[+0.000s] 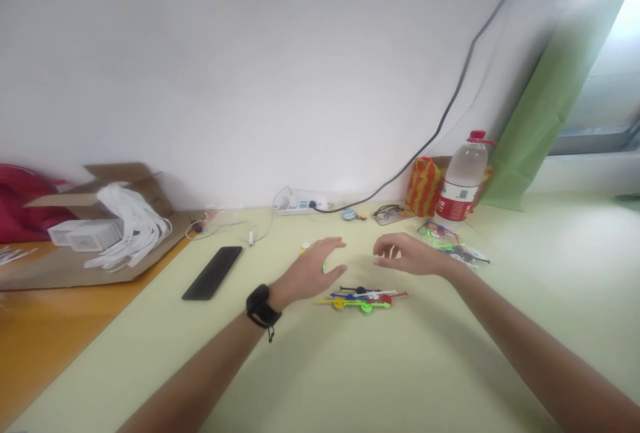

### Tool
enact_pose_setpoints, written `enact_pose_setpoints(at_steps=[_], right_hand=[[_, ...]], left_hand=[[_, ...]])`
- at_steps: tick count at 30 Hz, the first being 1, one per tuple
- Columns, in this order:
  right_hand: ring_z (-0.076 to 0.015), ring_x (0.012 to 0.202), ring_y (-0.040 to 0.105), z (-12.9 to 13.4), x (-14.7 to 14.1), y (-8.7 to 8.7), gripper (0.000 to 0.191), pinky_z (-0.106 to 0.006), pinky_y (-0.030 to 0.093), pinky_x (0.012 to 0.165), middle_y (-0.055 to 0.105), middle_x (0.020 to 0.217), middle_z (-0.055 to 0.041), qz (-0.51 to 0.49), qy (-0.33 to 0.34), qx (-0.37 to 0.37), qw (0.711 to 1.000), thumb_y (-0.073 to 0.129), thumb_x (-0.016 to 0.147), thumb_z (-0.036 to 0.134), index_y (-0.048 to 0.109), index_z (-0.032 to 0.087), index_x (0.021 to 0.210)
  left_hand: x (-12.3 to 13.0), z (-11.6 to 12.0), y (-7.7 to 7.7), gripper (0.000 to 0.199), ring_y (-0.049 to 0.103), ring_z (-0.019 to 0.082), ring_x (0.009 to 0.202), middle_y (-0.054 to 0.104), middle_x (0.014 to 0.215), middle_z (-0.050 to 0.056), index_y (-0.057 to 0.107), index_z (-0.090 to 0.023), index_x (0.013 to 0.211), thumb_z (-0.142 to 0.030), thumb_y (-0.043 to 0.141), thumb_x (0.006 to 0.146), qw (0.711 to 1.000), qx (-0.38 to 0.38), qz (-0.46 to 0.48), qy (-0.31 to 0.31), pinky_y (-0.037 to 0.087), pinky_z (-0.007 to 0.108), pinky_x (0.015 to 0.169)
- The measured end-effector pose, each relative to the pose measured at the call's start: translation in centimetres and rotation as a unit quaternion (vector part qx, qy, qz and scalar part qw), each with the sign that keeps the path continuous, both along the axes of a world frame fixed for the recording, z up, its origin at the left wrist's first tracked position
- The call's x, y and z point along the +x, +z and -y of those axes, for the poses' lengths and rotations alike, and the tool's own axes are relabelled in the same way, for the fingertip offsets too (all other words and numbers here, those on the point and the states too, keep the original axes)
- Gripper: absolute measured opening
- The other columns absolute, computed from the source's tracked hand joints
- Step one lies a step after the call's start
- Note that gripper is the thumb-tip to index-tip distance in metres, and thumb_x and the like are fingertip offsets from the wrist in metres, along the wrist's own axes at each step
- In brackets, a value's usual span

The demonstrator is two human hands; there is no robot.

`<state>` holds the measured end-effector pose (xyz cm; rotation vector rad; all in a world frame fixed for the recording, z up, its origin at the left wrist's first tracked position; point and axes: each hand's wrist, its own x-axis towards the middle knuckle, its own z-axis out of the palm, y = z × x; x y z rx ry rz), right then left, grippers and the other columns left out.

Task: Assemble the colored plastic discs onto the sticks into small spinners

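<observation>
Above the pale yellow-green tabletop, my left hand (316, 268) is open, thumb and fingers apart, with nothing seen in its grasp. Facing it, my right hand (407, 253) has bent fingers with a gap to the thumb, also holding nothing visible. Just nearer than both hands lies a pile of thin plastic arrow spinners (367, 296) with round hubs, in black, blue, white, red, yellow and green. Yellow and green bits (305, 247) show behind my left hand, mostly hidden by it. Beyond my right wrist are more coloured spinners in clear plastic bags (450, 241).
Left of my hands lies a black phone (213, 273). A cardboard box (145, 193) with white straps (133, 223) stands farther left. Along the wall are a power strip (303, 205), a dark cable (445, 113), a red-and-yellow bag (423, 186) and a large water bottle (463, 176).
</observation>
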<state>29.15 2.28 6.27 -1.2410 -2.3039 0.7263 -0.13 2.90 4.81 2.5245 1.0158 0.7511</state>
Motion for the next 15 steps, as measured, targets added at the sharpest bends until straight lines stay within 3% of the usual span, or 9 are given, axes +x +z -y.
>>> enact_pose_setpoints(at_steps=[3, 7, 10, 15], right_hand=[[-0.0241, 0.096, 0.069, -2.0, 1.0, 3.0, 0.036, -0.032, 0.054, 0.078, 0.073, 0.108, -0.0088, 0.047, -0.006, -0.018, 0.999, 0.064, 0.09, 0.051, 0.071, 0.022, 0.11], [-0.0275, 0.106, 0.068, -3.5, 2.4, 6.1, 0.048, -0.033, 0.054, 0.084, 0.071, 0.122, -0.0097, 0.059, -0.097, -0.042, 0.993, 0.064, 0.09, 0.056, 0.067, 0.026, 0.128], [-0.0273, 0.109, 0.068, -3.8, 3.4, 6.5, 0.049, -0.032, 0.055, 0.086, 0.071, 0.124, -0.0099, 0.039, -0.126, -0.034, 0.991, 0.06, 0.093, 0.056, 0.066, 0.026, 0.131], [-0.028, 0.1, 0.072, -4.1, 5.2, 5.4, 0.052, -0.035, 0.056, 0.081, 0.071, 0.125, -0.0111, 0.098, -0.124, -0.077, 0.984, 0.065, 0.089, 0.055, 0.067, 0.027, 0.132]], left_hand=[[1.4, -3.7, 1.7, 0.049, 0.044, 0.031, 0.144, 0.049, 0.156, 0.01, 0.058, -0.025, 0.139, -0.042, 0.063, 0.093, 0.998, 0.051, -0.039, 0.006, 0.036, 0.048, 0.119], [5.1, -8.3, 3.2, 0.055, 0.031, 0.038, 0.15, 0.039, 0.161, 0.018, 0.058, -0.019, 0.138, -0.039, 0.069, 0.088, 0.99, 0.101, -0.098, 0.025, 0.03, 0.056, 0.12], [8.0, -11.1, 3.4, 0.054, 0.029, 0.044, 0.148, 0.033, 0.163, 0.022, 0.059, -0.016, 0.134, -0.038, 0.07, 0.086, 0.982, 0.11, -0.147, 0.051, 0.033, 0.061, 0.115], [11.4, -14.8, 2.7, 0.051, 0.027, 0.045, 0.148, 0.033, 0.163, 0.019, 0.061, -0.017, 0.13, -0.042, 0.069, 0.086, 0.964, 0.146, -0.211, 0.064, 0.034, 0.058, 0.114]])
